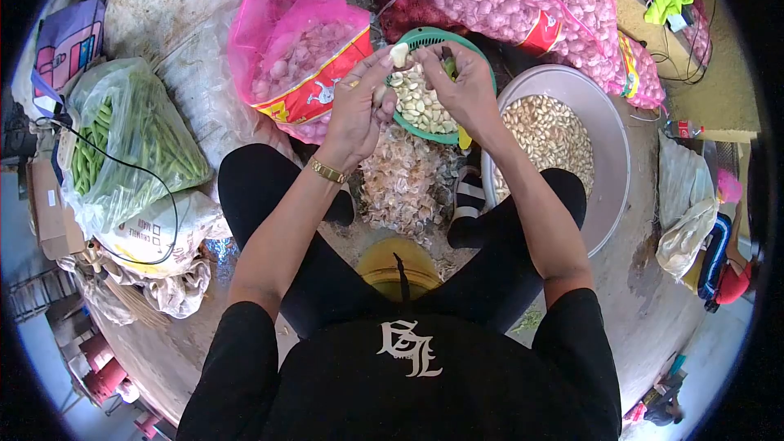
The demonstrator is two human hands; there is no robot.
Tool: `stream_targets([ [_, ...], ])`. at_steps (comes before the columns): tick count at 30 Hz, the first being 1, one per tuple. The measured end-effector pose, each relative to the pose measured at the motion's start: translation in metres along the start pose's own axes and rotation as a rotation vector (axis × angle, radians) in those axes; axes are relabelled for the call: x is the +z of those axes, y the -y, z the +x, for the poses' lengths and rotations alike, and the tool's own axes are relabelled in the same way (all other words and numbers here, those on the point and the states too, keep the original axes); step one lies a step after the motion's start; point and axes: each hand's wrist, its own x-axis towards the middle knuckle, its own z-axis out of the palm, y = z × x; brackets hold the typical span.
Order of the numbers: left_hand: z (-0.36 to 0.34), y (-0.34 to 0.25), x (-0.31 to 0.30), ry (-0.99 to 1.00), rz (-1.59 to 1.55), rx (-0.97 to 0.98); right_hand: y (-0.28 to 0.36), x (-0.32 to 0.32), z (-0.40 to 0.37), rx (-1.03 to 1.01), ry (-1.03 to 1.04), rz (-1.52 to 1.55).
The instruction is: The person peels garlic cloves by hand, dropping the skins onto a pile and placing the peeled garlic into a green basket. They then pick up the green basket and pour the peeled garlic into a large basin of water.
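Between my fingertips, over a green basket (443, 137), is a pale garlic clove (399, 55). My left hand (357, 108) pinches it, with more pale cloves partly visible in its curled fingers. My right hand (464, 91) is closed close beside the clove, thumb and fingers together; something yellow-green shows at its fingers, too small to make out. Peeled cloves (420, 104) fill the basket below both hands. A heap of papery garlic skins (403, 180) lies on the ground between my feet, nearer to me than the basket.
A wide basin (608, 159) of cloves in liquid stands right of the basket. Pink net sacks of garlic (306, 49) lie left and behind (563, 12). Farther left is a plastic bag of green beans (135, 135). At the right edge, part of another person (735, 282) shows.
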Motion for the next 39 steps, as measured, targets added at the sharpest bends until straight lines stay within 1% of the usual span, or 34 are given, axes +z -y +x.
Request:
stream_targets([
  [2, 0.0, 0.001, 0.0, 0.022, -0.005, -0.003, -0.001, -0.003, 0.0, 0.087, 0.038, 0.068],
  [3, -0.001, -0.001, 0.002, 0.02, 0.011, 0.001, 0.001, -0.003, 0.0, 0.087, 0.038, 0.068],
  [6, -0.004, 0.0, 0.004, 0.011, 0.056, 0.038, 0.006, 0.001, -0.001, 0.06, 0.034, 0.122],
  [8, -0.005, 0.003, 0.006, 0.004, 0.086, 0.068, 0.003, 0.006, -0.002, -0.04, 0.003, 0.096],
  [9, -0.005, 0.004, 0.007, -0.022, 0.154, 0.112, 0.003, 0.005, -0.002, -0.04, 0.003, 0.096],
  [10, -0.005, 0.005, 0.008, -0.049, 0.221, 0.156, 0.003, 0.003, -0.002, 0.01, 0.011, 0.045],
  [11, -0.005, 0.006, 0.007, -0.049, 0.221, 0.156, 0.003, 0.002, -0.002, 0.06, 0.018, -0.007],
  [12, -0.005, 0.007, 0.007, -0.061, 0.271, 0.193, 0.004, 0.004, -0.002, 0.06, 0.018, -0.007],
  [13, -0.004, 0.007, 0.007, -0.071, 0.32, 0.23, 0.004, 0.006, -0.002, 0.067, 0.012, 0.02],
  [17, -0.004, 0.007, 0.007, -0.076, 0.33, 0.244, -0.006, 0.007, 0.0, 0.096, 0.009, 0.107],
  [19, -0.001, 0.007, 0.004, -0.034, 0.224, 0.15, -0.009, 0.004, 0.001, 0.103, 0.023, 0.06],
  [20, 0.0, 0.007, 0.002, -0.034, 0.225, 0.15, -0.01, 0.002, 0.002, 0.111, 0.04, 0.014],
  [21, 0.0, 0.004, 0.002, -0.013, 0.137, 0.098, -0.01, 0.0, 0.002, 0.11, 0.041, 0.014],
  [22, 0.0, 0.001, 0.001, 0.008, 0.049, 0.047, -0.01, -0.002, 0.003, 0.076, 0.039, -0.051],
  [23, -0.001, -0.002, 0.001, 0.008, 0.048, 0.047, -0.01, -0.004, 0.003, 0.043, 0.037, -0.115],
  [24, -0.002, -0.006, 0.003, 0.022, 0.008, 0.004, -0.013, -0.008, 0.004, 0.042, 0.037, -0.116],
  [25, -0.004, -0.009, 0.002, 0.035, -0.032, -0.04, -0.017, -0.012, 0.003, 0.205, 0.084, -0.056],
  [26, -0.003, -0.009, 0.0, 0.035, -0.033, -0.04, -0.021, -0.015, 0.003, 0.367, 0.131, 0.003],
  [27, -0.001, -0.009, -0.003, 0.045, -0.059, -0.063, -0.017, -0.016, 0.003, 0.367, 0.132, 0.002],
  [29, 0.0, -0.009, -0.007, 0.055, -0.086, -0.082, -0.009, -0.019, 0.003, 0.185, 0.203, 0.099],
  [30, -0.001, -0.01, -0.007, 0.066, -0.088, -0.093, -0.004, -0.019, 0.003, 0.185, 0.203, 0.099],
  [32, -0.002, -0.01, -0.006, 0.079, -0.091, -0.105, 0.005, -0.018, 0.004, 0.008, 0.248, 0.014],
  [33, -0.003, -0.011, -0.004, 0.075, -0.073, -0.107, 0.004, -0.017, 0.004, 0.008, 0.248, 0.014],
  [35, -0.003, -0.011, -0.004, 0.071, -0.054, -0.108, 0.002, -0.014, 0.004, -0.142, 0.167, -0.119],
  [36, -0.003, -0.01, -0.004, 0.067, -0.038, -0.111, 0.001, -0.014, 0.004, -0.142, 0.167, -0.119],
  [38, -0.003, -0.009, -0.002, 0.063, -0.022, -0.113, 0.001, -0.014, 0.004, -0.296, 0.118, -0.323],
  [39, -0.003, -0.008, 0.0, 0.058, -0.01, -0.087, 0.001, -0.014, 0.005, -0.296, 0.117, -0.322],
])
